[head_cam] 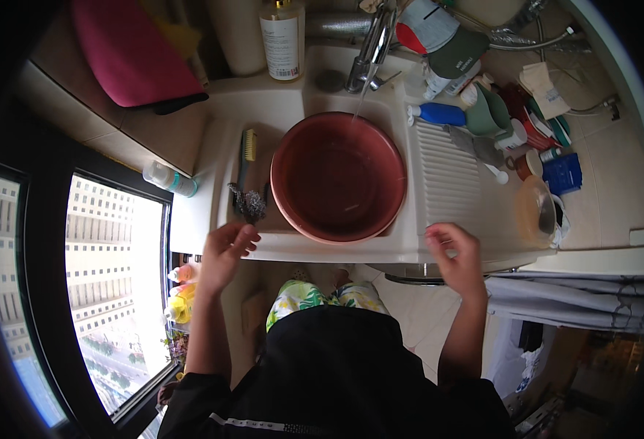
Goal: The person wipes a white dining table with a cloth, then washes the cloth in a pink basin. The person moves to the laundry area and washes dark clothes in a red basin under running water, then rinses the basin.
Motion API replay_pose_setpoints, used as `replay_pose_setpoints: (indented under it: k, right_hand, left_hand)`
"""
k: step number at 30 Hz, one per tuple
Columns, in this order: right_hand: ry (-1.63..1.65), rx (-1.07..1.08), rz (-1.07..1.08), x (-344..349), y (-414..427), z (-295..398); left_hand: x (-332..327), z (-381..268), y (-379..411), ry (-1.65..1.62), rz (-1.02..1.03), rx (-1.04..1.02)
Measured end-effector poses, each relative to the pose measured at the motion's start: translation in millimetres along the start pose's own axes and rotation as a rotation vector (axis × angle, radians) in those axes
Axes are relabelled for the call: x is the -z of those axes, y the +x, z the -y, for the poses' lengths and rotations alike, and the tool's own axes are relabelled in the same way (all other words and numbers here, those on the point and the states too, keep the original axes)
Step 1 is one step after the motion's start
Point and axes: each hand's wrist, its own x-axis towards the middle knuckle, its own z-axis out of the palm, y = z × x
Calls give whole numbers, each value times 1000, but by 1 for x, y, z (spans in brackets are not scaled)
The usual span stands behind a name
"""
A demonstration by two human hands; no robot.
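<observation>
Under the running tap [373,46], a red-brown plastic basin [338,178] stands in the ceramic sink [300,233]. A thin stream of water falls into it. My left hand [228,249] is over the sink's front edge, left of the basin, just below a scrunched dark, speckled piece [252,204]; whether the fingers touch it cannot be told. A scrubbing brush [249,145] with pale bristles lies beside the basin. To the right of the basin, my right hand [456,249] hovers over the front edge of the ribbed drainboard [448,170], fingers curled loosely, with nothing visible in them.
A large pump bottle [282,44] stands behind the sink. Bottles, cups and a blue bottle [440,114] crowd the right rear, below two caps [459,52]. A clear plastic bowl [535,211] sits far right. A small bottle [169,179] is on the left ledge by the window.
</observation>
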Motion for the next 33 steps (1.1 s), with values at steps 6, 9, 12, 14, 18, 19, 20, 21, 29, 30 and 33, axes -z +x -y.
replay_pose_setpoints:
  k: [6, 9, 12, 14, 18, 19, 20, 21, 29, 30, 33]
  right_hand:
    - [40, -137, 121, -39, -58, -21]
    - [-80, -142, 167, -52, -82, -33]
    - [-231, -39, 317, -55, -107, -45]
    - [-221, -120, 535, -34, -121, -53]
    - [503, -107, 321, 87, -142, -33]
    - [623, 21, 181, 119, -152, -32]
    - [775, 167, 55, 150, -169, -38]
    - [937, 319, -66, 172, -181, -44]
    - [1818, 364, 389, 87, -54, -75]
    - [1480, 290, 398, 81, -58, -63]
    - [459, 91, 395, 77, -65, -21]
  left_hand:
    - [-40, 36, -31, 355, 307, 11]
    - [-61, 29, -57, 285, 526, 180]
    - [-80, 33, -81, 558, 689, -11]
    - [-74, 34, -92, 312, 852, 109]
    - [-15, -5, -141, -463, 745, -142]
    - [5, -5, -155, -564, 654, -318]
    - [14, -20, -163, -776, 604, -436]
    - [32, -15, -176, -927, 511, -598]
    - [-82, 6, -88, -1123, 478, -413]
    - [-97, 1, -100, -853, 375, -369]
    - [-121, 0, -140, -56, 33, -225]
